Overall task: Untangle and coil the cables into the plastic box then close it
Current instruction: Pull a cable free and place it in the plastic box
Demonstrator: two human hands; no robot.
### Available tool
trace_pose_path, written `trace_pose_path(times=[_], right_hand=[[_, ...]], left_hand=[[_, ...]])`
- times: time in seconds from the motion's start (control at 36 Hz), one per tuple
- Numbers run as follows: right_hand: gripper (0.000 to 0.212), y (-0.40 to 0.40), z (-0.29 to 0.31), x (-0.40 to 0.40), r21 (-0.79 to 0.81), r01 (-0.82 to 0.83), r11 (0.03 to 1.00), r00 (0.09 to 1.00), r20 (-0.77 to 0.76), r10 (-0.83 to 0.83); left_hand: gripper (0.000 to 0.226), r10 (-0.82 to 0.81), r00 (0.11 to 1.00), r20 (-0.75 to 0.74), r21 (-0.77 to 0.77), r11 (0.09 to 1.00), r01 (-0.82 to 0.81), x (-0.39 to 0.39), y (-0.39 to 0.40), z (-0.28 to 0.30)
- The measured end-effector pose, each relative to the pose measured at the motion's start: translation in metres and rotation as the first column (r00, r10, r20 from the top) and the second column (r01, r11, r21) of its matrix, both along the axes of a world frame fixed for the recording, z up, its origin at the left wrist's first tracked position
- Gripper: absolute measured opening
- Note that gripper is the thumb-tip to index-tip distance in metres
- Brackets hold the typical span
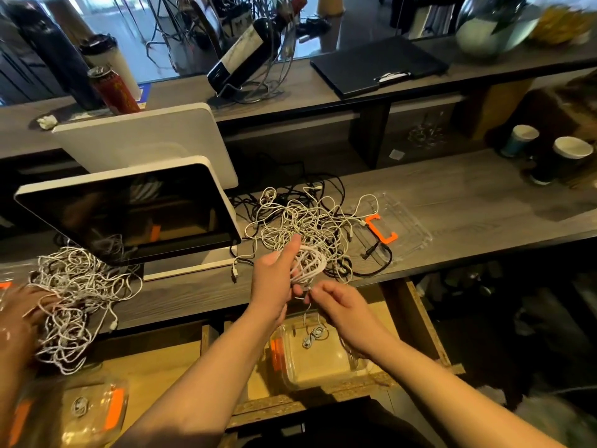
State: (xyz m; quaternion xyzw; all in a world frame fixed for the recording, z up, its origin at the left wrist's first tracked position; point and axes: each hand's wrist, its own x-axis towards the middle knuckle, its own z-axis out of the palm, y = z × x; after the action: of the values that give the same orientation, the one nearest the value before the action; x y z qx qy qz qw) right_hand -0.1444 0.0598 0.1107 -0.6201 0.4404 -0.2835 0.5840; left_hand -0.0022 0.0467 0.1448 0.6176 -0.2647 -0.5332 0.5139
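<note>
My left hand (274, 279) grips a coiled white cable (308, 265) just above the counter's front edge. Its loose end is pinched by my right hand (339, 302) right beside the coil. Behind them a tangle of white and black cables (300, 221) lies on the counter. A clear plastic box (323, 360) with an orange clip stands open on the lower shelf under my hands, with one small coiled white cable (311, 337) inside. The clear lid (407, 227) with an orange clip (381, 229) lies on the counter to the right.
Two white-framed screens (129, 215) stand at the left. Another person's hand (22, 315) works a second cable tangle (74, 299) at far left, above another clear box (93, 412). Paper cups (562, 160) stand at the right; a wine bottle (242, 53) sits on the upper shelf.
</note>
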Motion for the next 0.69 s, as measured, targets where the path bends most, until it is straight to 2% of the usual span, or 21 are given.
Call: trace_pose_path(times=[0.06, 0.14, 0.22, 0.31, 0.39, 0.47, 0.58, 0.69], right_hand=[[0.028, 0.006, 0.003, 0.004, -0.102, -0.051, 0.993, 0.991, -0.132, 0.037], [0.028, 0.011, 0.012, 0.007, -0.196, -0.104, 0.975, 0.969, -0.241, 0.055], [0.031, 0.011, 0.022, 0.007, -0.276, -0.138, 0.951, 0.95, -0.307, 0.049], [0.031, 0.006, 0.03, 0.003, -0.32, -0.224, 0.921, 0.92, -0.381, 0.091], [0.027, -0.003, 0.035, -0.005, -0.312, -0.261, 0.913, 0.913, -0.387, 0.129], [0.018, -0.014, 0.037, -0.014, -0.326, -0.233, 0.916, 0.923, -0.372, 0.102], [0.009, -0.026, 0.034, -0.024, -0.355, -0.134, 0.925, 0.969, -0.244, 0.046], [0.012, -0.033, 0.029, -0.033, -0.358, -0.037, 0.933, 0.99, -0.141, -0.014]], left_hand=[[0.044, 0.07, 0.983, 0.169, -0.022, 0.997, -0.068, 0.001, -0.002, -0.003], [0.054, 0.075, 0.902, 0.425, -0.112, 0.993, -0.03, 0.0, -0.003, -0.004], [0.059, 0.08, 0.826, 0.558, -0.174, 0.985, 0.023, 0.001, -0.006, -0.009], [0.057, 0.07, 0.696, 0.715, -0.173, 0.982, 0.078, 0.002, -0.007, -0.013], [0.051, 0.025, 0.653, 0.757, -0.147, 0.98, 0.133, 0.003, -0.007, -0.014], [0.049, -0.137, 0.612, 0.779, -0.034, 0.965, 0.259, 0.003, -0.008, -0.013], [0.055, -0.395, 0.591, 0.703, 0.123, 0.886, 0.447, 0.003, -0.01, -0.006], [0.05, -0.522, 0.572, 0.632, 0.215, 0.828, 0.518, 0.002, -0.011, 0.003]])
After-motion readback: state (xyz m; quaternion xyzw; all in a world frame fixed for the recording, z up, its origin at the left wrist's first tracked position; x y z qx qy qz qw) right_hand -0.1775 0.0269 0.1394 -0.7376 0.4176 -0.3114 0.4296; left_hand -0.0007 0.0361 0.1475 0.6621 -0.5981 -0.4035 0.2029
